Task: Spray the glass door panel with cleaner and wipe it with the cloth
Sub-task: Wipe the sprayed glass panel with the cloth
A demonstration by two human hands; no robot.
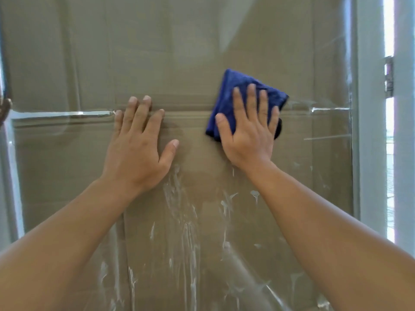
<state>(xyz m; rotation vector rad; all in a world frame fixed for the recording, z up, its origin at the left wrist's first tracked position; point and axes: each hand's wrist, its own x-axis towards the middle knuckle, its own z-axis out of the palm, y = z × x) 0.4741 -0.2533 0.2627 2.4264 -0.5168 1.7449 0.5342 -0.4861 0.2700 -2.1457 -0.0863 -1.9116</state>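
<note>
Two bare hands are flat against the glass door panel (179, 52) in the head view, the only view supplied. Left hand (137, 151): fingers straight and spread, palm laid on the glass at mid-height, holding nothing. Right hand (249, 133): fingers straight and slightly spread, pressing a folded blue cloth (235, 86) flat to the glass; the cloth shows above the fingertips and along the thumb side, with a dark fold showing at the little-finger edge. The two hands sit near one another at about the same height, apart, with bare glass between them. Behind the panel a brown, cardboard-like surface with horizontal creases fills most of the pane. White streaks and runs of cleaner (179, 221) mark the lower half of the glass below both wrists; smaller smears lie to the right of the cloth. A strip of clear tape (67, 113) runs horizontally to the left of the left hand. A white door frame (370, 131) stands along the right edge, with a metal hinge (389, 75) on it and bright daylight beyond. No brand, label or legible writing is visible on any surface.
</note>
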